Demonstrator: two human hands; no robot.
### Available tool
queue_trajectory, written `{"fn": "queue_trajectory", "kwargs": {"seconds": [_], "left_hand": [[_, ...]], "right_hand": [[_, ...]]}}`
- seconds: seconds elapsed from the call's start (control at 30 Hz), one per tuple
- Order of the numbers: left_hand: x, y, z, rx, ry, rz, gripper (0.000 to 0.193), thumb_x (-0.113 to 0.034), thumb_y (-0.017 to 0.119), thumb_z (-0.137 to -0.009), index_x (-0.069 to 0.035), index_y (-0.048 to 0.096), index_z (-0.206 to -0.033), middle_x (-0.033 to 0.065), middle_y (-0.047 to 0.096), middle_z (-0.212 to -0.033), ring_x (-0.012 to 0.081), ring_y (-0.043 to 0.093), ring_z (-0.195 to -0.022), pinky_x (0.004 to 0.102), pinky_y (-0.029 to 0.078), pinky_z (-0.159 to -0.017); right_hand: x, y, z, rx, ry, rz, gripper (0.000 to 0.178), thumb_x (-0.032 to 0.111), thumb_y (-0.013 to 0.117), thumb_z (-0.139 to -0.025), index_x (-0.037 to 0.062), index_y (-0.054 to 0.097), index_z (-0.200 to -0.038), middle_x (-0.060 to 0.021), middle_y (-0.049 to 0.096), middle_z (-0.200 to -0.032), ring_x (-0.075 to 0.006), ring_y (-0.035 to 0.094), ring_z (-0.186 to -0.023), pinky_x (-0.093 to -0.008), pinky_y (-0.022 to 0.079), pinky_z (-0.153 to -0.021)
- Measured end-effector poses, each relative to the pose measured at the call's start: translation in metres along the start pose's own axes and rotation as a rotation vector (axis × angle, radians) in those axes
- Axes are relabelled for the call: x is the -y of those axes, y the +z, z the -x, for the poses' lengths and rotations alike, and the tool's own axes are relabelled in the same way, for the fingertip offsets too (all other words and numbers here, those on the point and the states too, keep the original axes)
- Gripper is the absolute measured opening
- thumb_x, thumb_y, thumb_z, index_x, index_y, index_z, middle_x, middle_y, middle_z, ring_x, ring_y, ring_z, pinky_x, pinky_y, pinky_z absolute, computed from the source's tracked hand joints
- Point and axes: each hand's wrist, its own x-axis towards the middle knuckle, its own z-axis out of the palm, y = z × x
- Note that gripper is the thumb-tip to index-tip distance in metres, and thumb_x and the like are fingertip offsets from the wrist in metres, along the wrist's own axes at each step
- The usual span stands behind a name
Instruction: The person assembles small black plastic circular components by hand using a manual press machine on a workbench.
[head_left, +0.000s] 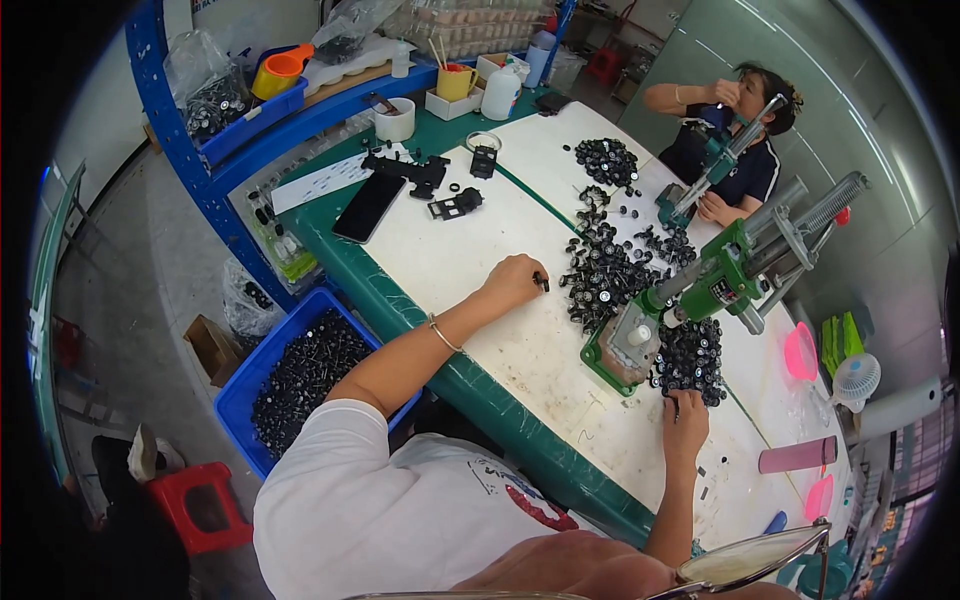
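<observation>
My left hand [512, 284] is over the white tabletop, its fingers closed on a small black part [541, 281] that sticks out past the fingertips. At the near edge of a pile of small black wheel-like parts [688, 365], my right hand [686, 428] pinches a small dark piece. Between the hands stands a green hand press [715, 285], with a white round piece [639, 335] on its base. Behind the press base lies a larger heap of the black wheel-like parts [600, 265].
Black housings [457, 204] and a phone [370, 207] lie at the table's left. Below the left edge stands a blue bin [232, 400] of black parts. Across the table a person [730, 150] sits by a second press [720, 160]. A pink cylinder [797, 456] is at right.
</observation>
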Motion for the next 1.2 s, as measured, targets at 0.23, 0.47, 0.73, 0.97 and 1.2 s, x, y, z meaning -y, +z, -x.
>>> {"fn": "queue_trajectory", "kwargs": {"seconds": [0.23,0.47,0.73,0.97,1.2], "left_hand": [[-0.008,-0.007,0.011,0.031,-0.071,0.026,0.023,-0.02,0.071,-0.069,-0.004,0.072,-0.086,0.0134,0.068,-0.075,0.0246,0.064,-0.068,0.0326,0.051,-0.066],[-0.015,0.014,0.005,0.009,0.037,0.302,0.013,-0.01,0.07,-0.076,-0.001,0.068,-0.084,0.0067,0.065,-0.071,0.0103,0.057,-0.06,0.0259,0.046,-0.058],[-0.056,0.024,-0.002,0.033,0.051,0.555,0.014,-0.008,0.073,-0.076,-0.001,0.068,-0.087,-0.0018,0.06,-0.069,0.0039,0.049,-0.061,0.0195,0.039,-0.055],[-0.09,0.049,0.001,0.123,0.126,0.611,0.009,-0.007,0.072,-0.078,-0.004,0.069,-0.086,-0.0068,0.055,-0.073,0.0007,0.042,-0.059,0.0171,0.031,-0.05],[-0.107,0.06,0.001,0.156,0.15,0.645,0.009,-0.007,0.072,-0.078,-0.004,0.069,-0.086,-0.0064,0.056,-0.075,0.0006,0.042,-0.06,0.0172,0.031,-0.051]], "right_hand": [[-0.003,0.005,-0.015,-0.052,0.215,-0.335,0.01,0.006,0.055,-0.088,0.004,0.06,-0.097,-0.0103,0.061,-0.09,-0.0236,0.061,-0.074,-0.0328,0.047,-0.068],[0.036,0.01,-0.065,0.015,0.543,-1.155,0.019,0.012,0.058,-0.09,-0.0022,0.063,-0.102,-0.0055,0.063,-0.09,-0.0097,0.061,-0.076,-0.0213,0.05,-0.067],[0.037,0.04,-0.096,0.074,0.607,-1.391,0.021,0.014,0.061,-0.088,-0.0027,0.062,-0.102,-0.0016,0.06,-0.078,-0.0072,0.054,-0.067,-0.0207,0.044,-0.061],[0.037,0.042,-0.09,0.098,0.665,-1.416,0.019,0.014,0.062,-0.088,-0.0014,0.063,-0.099,0.001,0.056,-0.074,-0.0057,0.049,-0.065,-0.0201,0.04,-0.06],[0.045,0.042,-0.092,0.14,0.669,-1.426,0.018,0.013,0.064,-0.086,-0.0007,0.063,-0.097,-0.0002,0.057,-0.076,-0.0062,0.049,-0.068,-0.0213,0.04,-0.062]]}}
